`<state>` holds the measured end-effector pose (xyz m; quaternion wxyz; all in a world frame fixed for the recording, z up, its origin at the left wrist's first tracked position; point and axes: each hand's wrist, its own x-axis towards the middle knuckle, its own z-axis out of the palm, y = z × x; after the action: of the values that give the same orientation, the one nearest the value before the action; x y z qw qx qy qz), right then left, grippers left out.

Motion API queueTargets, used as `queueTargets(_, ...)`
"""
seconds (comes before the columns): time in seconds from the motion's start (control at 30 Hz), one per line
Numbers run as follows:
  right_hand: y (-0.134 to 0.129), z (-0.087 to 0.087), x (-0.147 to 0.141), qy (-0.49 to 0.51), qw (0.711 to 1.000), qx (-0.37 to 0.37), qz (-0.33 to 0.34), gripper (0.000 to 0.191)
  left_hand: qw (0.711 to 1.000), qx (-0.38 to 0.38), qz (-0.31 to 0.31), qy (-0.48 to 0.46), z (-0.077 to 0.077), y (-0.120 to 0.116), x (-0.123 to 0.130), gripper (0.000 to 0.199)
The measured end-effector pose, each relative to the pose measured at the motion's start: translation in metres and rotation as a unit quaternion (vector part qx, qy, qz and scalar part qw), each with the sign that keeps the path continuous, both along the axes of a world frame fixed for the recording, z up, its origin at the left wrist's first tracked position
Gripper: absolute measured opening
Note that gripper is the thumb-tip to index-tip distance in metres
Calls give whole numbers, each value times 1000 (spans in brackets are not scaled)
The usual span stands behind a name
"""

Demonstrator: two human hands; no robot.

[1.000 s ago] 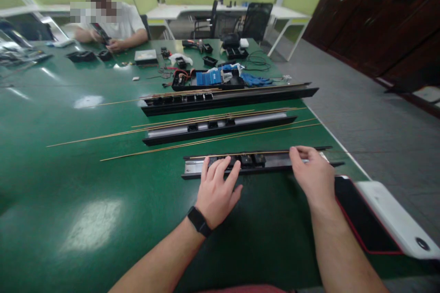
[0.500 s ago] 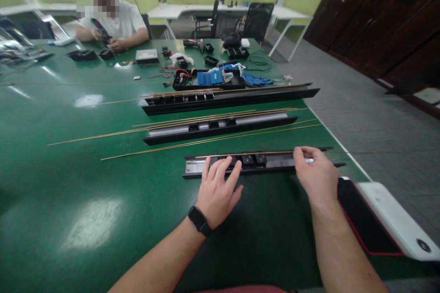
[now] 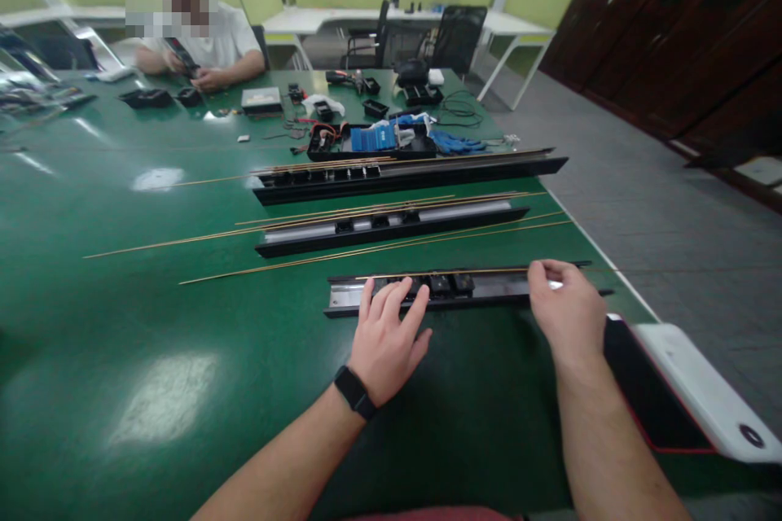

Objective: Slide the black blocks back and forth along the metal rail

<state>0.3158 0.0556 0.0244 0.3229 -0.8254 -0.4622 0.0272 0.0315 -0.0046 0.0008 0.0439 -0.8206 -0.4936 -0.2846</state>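
Nearest to me a black channel [image 3: 501, 288] lies on the table with several black blocks [image 3: 452, 285] inside it. A thin gold-coloured rod [image 3: 482, 270] runs along the channel's far edge. My right hand [image 3: 565, 305] pinches that rod near the channel's right end, and the rod sticks out past the hand to the right. My left hand [image 3: 391, 335] has its fingers spread over the blocks at the left part of the channel, hiding some of them. Whether its fingertips press on the blocks or the channel, I cannot tell.
Two more channels, a middle one [image 3: 464, 220] and a far one [image 3: 464, 173], lie beyond, with thin rods [image 3: 293, 260] around them. A toolbox [image 3: 336, 153] and blue gloves [image 3: 458, 142] are behind. A white device [image 3: 702, 391] sits right. A person [image 3: 226, 49] sits opposite.
My right hand has shifted slightly to the right, and the rod has slid the same way along the channel. My left hand has stayed in place.
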Motion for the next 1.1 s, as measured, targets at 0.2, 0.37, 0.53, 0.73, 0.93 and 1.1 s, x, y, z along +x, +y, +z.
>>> queueTargets(0.2,1,-1,2,2,1000,4,-4,38,1000,0,0,1,0,0,-1,62)
queueTargets(0.37,1,-1,3,6,1000,12,-9,36,1000,-2,-1,2,0,0,-1,61)
queueTargets(0.53,1,-2,6,4,1000,9,-5,39,1000,-4,-1,5,1,-1,-1,60)
queueTargets(0.73,1,-1,6,1,1000,19,-1,38,1000,-5,-3,-2,1,-1,-1,63)
queueTargets(0.93,0,3,4,10,1000,3,-21,36,1000,-7,0,3,0,0,-1,62)
queueTargets(1.1,0,4,4,9,1000,2,-26,38,1000,-3,-3,3,0,0,-3,62)
